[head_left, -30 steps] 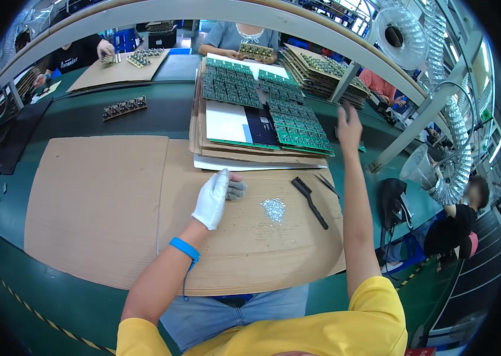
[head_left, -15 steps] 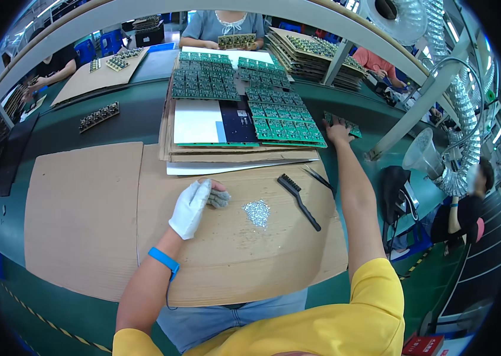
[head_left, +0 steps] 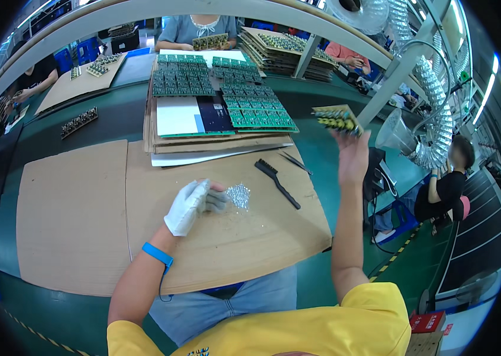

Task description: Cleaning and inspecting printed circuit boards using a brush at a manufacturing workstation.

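My bare right hand (head_left: pixel 352 155) is raised beyond the right edge of the cardboard, closed on a small circuit board (head_left: pixel 338 120). That board is tilted, showing yellow and dark parts along one face. My left hand (head_left: pixel 190 206), in a white glove with greyish fingers and a bare thumb, rests over the cardboard sheet (head_left: pixel 72 219). Its fingers are loosely bent and I see nothing in them. Right beside its fingertips lies a pile of tiny silvery pieces (head_left: pixel 238 195). A black brush (head_left: pixel 278 184) and dark tweezers (head_left: pixel 295 162) lie to the right of the pile.
Green circuit boards (head_left: pixel 259 111) cover stacked cardboard and white sheets ahead. A single populated board (head_left: pixel 79 123) lies on the green bench at left. A slanted metal post (head_left: pixel 375 89) and a clear funnel hose (head_left: pixel 397 132) stand at right. A co-worker (head_left: pixel 197 32) holds a board opposite.
My right hand has lifted the circuit board off the bench and turned it up, drawing it nearer. The left hand stays beside the silvery pile. The whole view has shifted slightly.
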`<state>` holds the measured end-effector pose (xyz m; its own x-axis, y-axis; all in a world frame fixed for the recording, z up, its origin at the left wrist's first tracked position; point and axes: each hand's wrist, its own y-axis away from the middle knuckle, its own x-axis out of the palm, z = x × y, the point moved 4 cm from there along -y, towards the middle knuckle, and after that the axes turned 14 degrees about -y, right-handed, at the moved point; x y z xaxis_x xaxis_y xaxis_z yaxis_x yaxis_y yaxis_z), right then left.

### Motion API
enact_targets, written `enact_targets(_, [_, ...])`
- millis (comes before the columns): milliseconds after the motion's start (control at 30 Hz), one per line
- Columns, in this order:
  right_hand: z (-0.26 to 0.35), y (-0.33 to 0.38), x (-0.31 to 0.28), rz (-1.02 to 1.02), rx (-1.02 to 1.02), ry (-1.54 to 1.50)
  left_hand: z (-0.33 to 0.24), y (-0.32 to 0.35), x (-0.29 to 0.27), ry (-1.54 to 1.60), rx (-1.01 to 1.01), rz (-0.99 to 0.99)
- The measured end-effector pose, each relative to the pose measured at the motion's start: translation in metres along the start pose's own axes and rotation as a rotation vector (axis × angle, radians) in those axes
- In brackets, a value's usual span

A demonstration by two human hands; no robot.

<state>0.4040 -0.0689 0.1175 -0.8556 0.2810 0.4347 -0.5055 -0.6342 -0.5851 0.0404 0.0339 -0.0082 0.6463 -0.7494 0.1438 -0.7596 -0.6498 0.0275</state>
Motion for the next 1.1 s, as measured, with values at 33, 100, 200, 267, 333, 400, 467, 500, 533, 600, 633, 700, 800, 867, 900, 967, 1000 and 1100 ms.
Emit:
enact_targets(33, [0.009,0.033,0.028,0.09,-0.039,-0.036,-0.002,0.001,0.01,0.006,-0.004,0.02])
enact_targets(100, [0.007,0.095,0.09,0.285,-0.087,0.172,-0.015,0.012,0.035,0.346,-0.053,0.232])
enact_targets(200, [-0.016,0.162,0.141,0.688,0.173,-0.259,-0.022,0.022,0.045,0.572,-0.076,0.315])
enact_targets(267, [-0.024,0.179,0.153,0.58,0.207,-0.35,-0.027,0.027,0.04,0.667,-0.052,0.277])
enact_targets(333, [-0.03,0.188,0.156,0.374,0.269,-0.516,-0.024,0.028,0.03,0.63,-0.015,0.218])
enact_targets(400, [-0.038,0.178,0.129,0.185,0.275,-0.126,-0.021,0.03,0.016,0.558,0.073,0.103])
enact_targets(467, [-0.038,0.164,0.099,-0.082,0.183,0.291,-0.028,0.033,0.008,0.512,0.135,0.066])
enact_targets(500, [-0.036,0.153,0.079,-0.115,0.19,0.562,-0.034,0.035,0.004,0.466,0.192,0.035])
enact_targets(533, [-0.035,0.142,0.059,-0.147,0.191,0.831,-0.04,0.034,0.001,0.417,0.25,0.005])
enact_targets(600, [-0.056,0.125,0.028,-0.014,0.178,1.034,-0.051,0.027,0.002,0.404,0.313,-0.014])
enact_targets(633, [-0.063,0.122,0.027,0.122,0.166,1.228,-0.056,0.031,-0.001,0.386,0.366,-0.035])
enact_targets(700, [-0.069,0.118,0.022,0.208,0.162,1.263,-0.06,0.05,-0.003,0.353,0.414,-0.079])
enact_targets(800, [-0.081,0.114,0.023,0.36,0.124,1.353,-0.06,0.065,-0.006,0.338,0.377,-0.171])
enact_targets(867, [-0.072,0.122,0.022,0.285,-0.093,1.329,-0.059,0.087,0.002,0.277,0.408,-0.228])
enact_targets(900, [-0.065,0.131,0.029,0.3,-0.087,1.315,-0.056,0.103,0.008,0.224,0.435,-0.27])
enact_targets(967, [-0.036,0.149,0.048,0.08,0.211,0.982,-0.036,0.124,0.015,0.168,0.459,-0.341])
enact_targets(1000, [-0.028,0.161,0.064,0.106,0.223,0.967,-0.013,0.131,0.013,0.159,0.456,-0.404])
enact_targets(1100, [-0.018,0.207,0.106,0.062,0.542,0.492,0.009,0.142,0.027,0.085,0.463,-0.495])
